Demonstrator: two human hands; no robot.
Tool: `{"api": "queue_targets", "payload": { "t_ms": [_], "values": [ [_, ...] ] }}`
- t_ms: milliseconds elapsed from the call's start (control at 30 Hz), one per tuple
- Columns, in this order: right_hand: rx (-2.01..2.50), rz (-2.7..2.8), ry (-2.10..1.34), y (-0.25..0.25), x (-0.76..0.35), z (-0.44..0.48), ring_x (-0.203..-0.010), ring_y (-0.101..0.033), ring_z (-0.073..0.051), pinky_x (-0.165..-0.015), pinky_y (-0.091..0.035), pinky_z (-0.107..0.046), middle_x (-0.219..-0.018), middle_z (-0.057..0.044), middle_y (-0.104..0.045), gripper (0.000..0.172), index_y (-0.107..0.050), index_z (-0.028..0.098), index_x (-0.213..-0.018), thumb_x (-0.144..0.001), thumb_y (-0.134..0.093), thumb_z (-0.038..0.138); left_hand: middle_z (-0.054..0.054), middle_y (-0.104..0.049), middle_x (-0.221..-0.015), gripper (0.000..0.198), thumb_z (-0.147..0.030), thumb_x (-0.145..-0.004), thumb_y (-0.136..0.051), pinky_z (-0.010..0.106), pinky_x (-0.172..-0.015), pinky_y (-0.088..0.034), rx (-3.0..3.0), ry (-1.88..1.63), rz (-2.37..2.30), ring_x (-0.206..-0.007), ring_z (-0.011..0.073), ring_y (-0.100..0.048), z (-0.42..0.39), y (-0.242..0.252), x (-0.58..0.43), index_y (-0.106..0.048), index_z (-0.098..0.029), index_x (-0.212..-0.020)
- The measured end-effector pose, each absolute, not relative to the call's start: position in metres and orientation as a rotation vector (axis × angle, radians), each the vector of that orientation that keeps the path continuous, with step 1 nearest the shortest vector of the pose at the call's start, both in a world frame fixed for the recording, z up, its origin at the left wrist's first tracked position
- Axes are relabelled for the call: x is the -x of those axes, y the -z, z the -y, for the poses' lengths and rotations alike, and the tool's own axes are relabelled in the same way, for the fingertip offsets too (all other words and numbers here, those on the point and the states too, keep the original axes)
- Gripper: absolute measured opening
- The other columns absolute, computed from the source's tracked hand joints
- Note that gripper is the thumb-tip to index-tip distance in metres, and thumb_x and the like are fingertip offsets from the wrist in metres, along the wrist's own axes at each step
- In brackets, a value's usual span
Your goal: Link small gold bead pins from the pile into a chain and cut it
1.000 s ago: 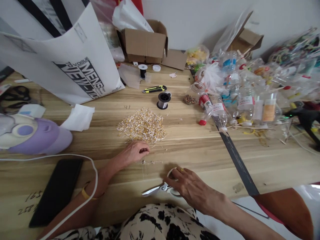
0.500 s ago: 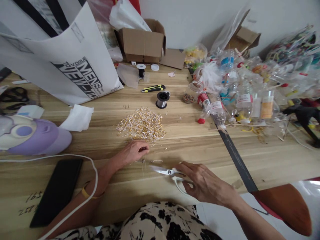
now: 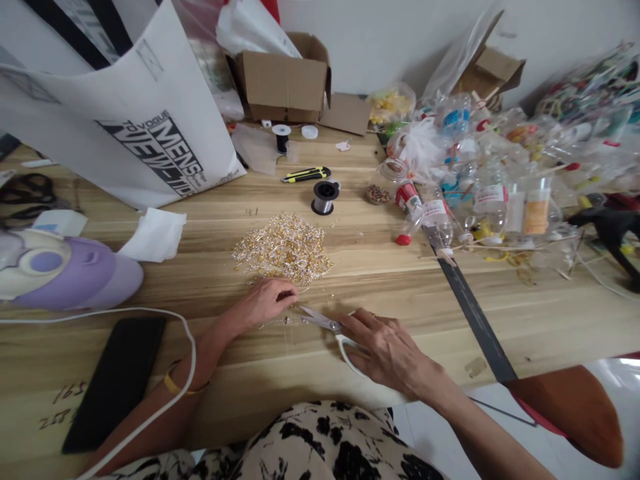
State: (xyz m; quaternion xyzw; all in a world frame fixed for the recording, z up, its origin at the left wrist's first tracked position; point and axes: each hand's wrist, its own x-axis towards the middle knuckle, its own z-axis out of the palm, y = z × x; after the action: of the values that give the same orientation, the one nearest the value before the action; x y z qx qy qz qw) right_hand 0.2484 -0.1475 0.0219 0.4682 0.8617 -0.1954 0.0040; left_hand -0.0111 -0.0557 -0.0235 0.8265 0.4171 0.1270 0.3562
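My right hand (image 3: 385,347) grips white-handled scissors (image 3: 327,325); their blades point left toward my left hand. My left hand (image 3: 265,301) rests on the wooden table (image 3: 380,280) with its fingers pinched on a thin beaded strand (image 3: 285,321) that lies along the table. The scissor tips are right next to the left fingertips. A heap of small gold and silver bits (image 3: 285,248) lies just beyond my left hand.
A spool of wire (image 3: 325,197) and a yellow utility knife (image 3: 306,175) lie behind the heap. A black phone (image 3: 117,380), white cable (image 3: 150,320) and purple cap (image 3: 70,270) sit at left. Plastic bottles (image 3: 480,193) crowd the right. A large white bag (image 3: 130,127) and cardboard box (image 3: 285,77) stand behind.
My right hand picked the scissors up from the table's near edge, turned them, and moved them left and forward to my left fingertips. My left hand stayed put.
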Motion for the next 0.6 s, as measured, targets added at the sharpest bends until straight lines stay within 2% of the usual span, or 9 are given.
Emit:
{"api": "queue_targets", "payload": {
  "t_ms": [400, 600],
  "values": [
    [-1.527, -2.669, 0.533, -0.012, -0.236, 0.145, -0.080, -0.063, -0.018, -0.062, -0.043, -0.026, -0.099, -0.007, -0.064, 0.041, -0.047, 0.024, -0.127, -0.088, -0.057, 0.035, 0.000, -0.065, -0.070, 0.017, -0.019, -0.085, -0.050, 0.022, -0.060, -0.040, -2.013, -0.369, -1.134, -0.063, 0.0115, -0.054, 0.054, 0.021, 0.015, -0.066, -0.015, -0.080],
    [-1.519, -2.658, 0.566, -0.007, -0.229, 0.141, -0.081, -0.063, -0.019, -0.063, -0.046, -0.027, -0.101, -0.006, -0.064, 0.044, -0.044, 0.025, -0.130, -0.089, -0.056, 0.036, 0.000, -0.061, -0.069, 0.007, -0.014, -0.075, -0.058, 0.022, -0.058, -0.042, -1.957, -0.350, -1.151, -0.059, 0.0102, -0.052, 0.050, 0.033, 0.028, -0.063, -0.014, -0.081]
  ]
}}
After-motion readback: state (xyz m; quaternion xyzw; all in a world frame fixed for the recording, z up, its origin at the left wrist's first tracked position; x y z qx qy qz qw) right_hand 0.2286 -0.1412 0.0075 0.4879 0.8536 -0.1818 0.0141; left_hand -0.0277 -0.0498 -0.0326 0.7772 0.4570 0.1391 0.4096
